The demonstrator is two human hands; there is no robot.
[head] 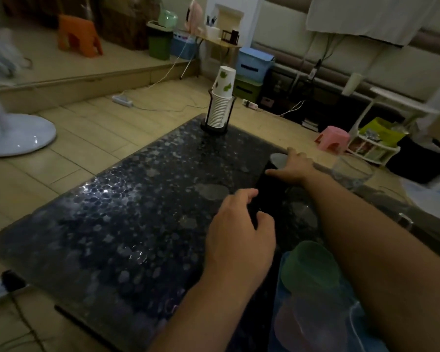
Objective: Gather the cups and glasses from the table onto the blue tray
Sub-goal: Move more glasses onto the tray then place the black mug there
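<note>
A tall dark cup (261,191) with a pale opening stands tilted on the dark pebble-patterned table (137,224). My left hand (239,237) grips its lower part with curled fingers. My right hand (294,166) holds its rim, thumb along the side. A clear glass (353,171) stands by the table's right edge, just beyond my right wrist. At the bottom right the blue tray (281,288) carries a green cup (310,268) and a pink cup (297,329), partly hidden by my right forearm.
A stack of white paper cups (220,107) in a black wire holder stands at the table's far corner. On the floor are a white fan base (15,138), a power strip (122,100) with cables, and a pink stool (333,138) to the right.
</note>
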